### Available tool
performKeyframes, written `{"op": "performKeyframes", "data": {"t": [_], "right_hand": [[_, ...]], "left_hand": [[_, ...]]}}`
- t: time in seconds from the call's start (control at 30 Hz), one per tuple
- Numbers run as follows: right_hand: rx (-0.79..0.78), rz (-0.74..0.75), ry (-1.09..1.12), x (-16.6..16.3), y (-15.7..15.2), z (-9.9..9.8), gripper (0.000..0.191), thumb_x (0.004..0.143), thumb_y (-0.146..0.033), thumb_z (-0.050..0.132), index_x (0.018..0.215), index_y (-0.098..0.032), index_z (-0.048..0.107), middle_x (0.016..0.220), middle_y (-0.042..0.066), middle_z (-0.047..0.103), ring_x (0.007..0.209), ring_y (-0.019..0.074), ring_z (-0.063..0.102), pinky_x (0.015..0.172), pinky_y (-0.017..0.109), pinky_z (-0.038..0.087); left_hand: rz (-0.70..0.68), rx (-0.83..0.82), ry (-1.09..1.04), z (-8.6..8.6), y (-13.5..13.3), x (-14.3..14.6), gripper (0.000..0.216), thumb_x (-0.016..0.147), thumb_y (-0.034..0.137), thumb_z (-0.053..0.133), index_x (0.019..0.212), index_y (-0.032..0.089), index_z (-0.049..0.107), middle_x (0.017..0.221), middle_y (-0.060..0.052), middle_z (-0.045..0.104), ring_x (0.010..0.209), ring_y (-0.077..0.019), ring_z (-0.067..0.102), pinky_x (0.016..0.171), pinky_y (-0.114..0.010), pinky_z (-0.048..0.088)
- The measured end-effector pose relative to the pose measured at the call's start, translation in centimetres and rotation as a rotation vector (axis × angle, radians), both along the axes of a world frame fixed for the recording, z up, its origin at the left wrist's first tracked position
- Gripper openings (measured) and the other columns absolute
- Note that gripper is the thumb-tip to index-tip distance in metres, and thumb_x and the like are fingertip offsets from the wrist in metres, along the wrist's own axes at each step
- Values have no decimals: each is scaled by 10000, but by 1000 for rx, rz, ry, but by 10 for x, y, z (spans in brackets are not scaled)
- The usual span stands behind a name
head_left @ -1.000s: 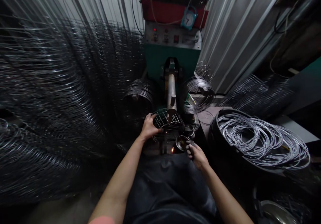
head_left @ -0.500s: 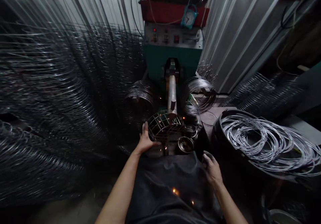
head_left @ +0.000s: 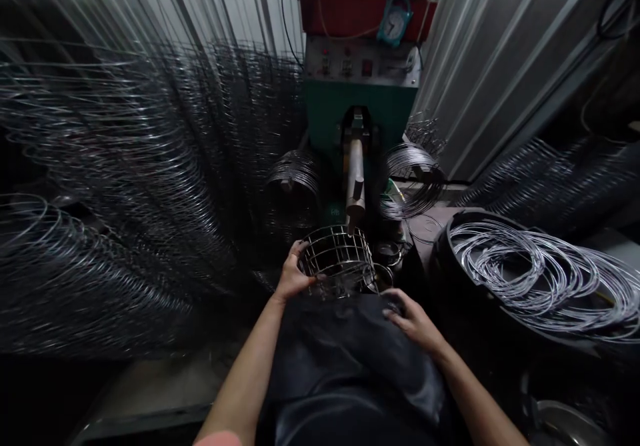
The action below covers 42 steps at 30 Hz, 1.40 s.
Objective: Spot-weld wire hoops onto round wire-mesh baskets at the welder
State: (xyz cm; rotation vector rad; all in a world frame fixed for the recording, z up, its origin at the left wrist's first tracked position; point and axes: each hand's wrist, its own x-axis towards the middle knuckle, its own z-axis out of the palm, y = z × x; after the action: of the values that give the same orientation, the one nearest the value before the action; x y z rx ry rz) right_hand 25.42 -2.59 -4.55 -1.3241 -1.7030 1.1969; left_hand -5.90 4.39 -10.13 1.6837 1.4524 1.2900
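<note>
My left hand [head_left: 293, 274] grips the left side of a round wire basket [head_left: 336, 246], thumb towards me and fingers around the rim. The basket is an open grid of bright wire, just below the tip of a thick metal rod [head_left: 355, 173] that juts from a green machine [head_left: 360, 93]. My right hand [head_left: 411, 318] is apart from the basket, close to its lower right; its fingers are bent with a gap to the thumb and nothing in them. A dark apron [head_left: 350, 359] covers my lap. Small metal bowls [head_left: 384, 277] stand right of the basket, partly hidden.
Tall stacks of wire rings [head_left: 145, 159] fill the left. Wire coils [head_left: 295, 169] hang either side of the rod. A black tub [head_left: 443, 259] of loose wire rings [head_left: 525, 266] stands at right. A blue clock [head_left: 395, 23] hangs on the machine's red top.
The basket has come off the rod's end towards me, and my left hand has closed on it. My right hand has moved up and left towards it. The flying sparks have gone.
</note>
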Motion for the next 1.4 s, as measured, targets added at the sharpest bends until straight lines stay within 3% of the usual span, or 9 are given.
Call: {"op": "performKeyframes", "data": {"t": [0.1, 0.2, 0.47, 0.67, 0.77, 1.1, 1.4], "right_hand": [[-8, 323, -32, -28, 16, 42, 203, 768, -253, 564, 901, -202, 709, 841, 14, 691, 813, 202, 619, 766, 295, 476], [3, 418, -136, -52, 33, 54, 199, 763, -189, 532, 834, -180, 717, 758, 0, 686, 732, 180, 616, 692, 261, 472], [426, 187, -589, -74, 57, 30, 222, 782, -105, 569, 940, -188, 701, 893, 72, 692, 831, 198, 637, 731, 258, 461], [346, 353, -374, -61, 63, 24, 169, 847, -163, 552, 950, -192, 683, 899, 52, 696, 837, 179, 643, 736, 257, 470], [361, 406, -325, -58, 66, 25, 203, 808, -164, 604, 997, -191, 671, 921, 53, 690, 853, 184, 641, 753, 271, 475], [474, 390, -441, -63, 72, 8, 368, 724, -36, 582, 1044, -206, 646, 961, 58, 662, 888, 187, 632, 771, 276, 492], [537, 315, -489, -70, 91, 15, 261, 789, -83, 589, 1010, -202, 657, 940, 61, 657, 854, 180, 636, 731, 252, 488]], "left_hand": [[-96, 64, 205, 21, -16, 3, 923, 471, 396, 861, 1266, 167, 453, 1411, -168, 341, 1335, -339, 315, 1104, -476, 279], [-161, 81, 335, 37, -20, 14, 932, 487, 371, 849, 1295, 157, 436, 1421, -181, 322, 1345, -357, 287, 1100, -497, 284], [-250, 94, 434, 50, -5, 33, 925, 482, 279, 828, 1304, 137, 429, 1426, -198, 297, 1345, -374, 272, 1095, -513, 286], [-245, 67, 422, 46, 4, 34, 940, 462, 311, 843, 1297, 160, 438, 1422, -181, 317, 1340, -372, 284, 1088, -515, 300], [-239, 64, 408, 44, 8, 34, 950, 460, 335, 846, 1297, 138, 441, 1416, -194, 323, 1343, -370, 281, 1095, -500, 295], [-236, 54, 378, 39, 11, 28, 903, 497, 323, 834, 1295, 147, 448, 1426, -194, 322, 1346, -352, 289, 1092, -493, 305], [-237, -21, 365, 50, 33, 27, 914, 476, 294, 850, 1295, 182, 460, 1424, -165, 339, 1347, -340, 296, 1097, -481, 302]]}}
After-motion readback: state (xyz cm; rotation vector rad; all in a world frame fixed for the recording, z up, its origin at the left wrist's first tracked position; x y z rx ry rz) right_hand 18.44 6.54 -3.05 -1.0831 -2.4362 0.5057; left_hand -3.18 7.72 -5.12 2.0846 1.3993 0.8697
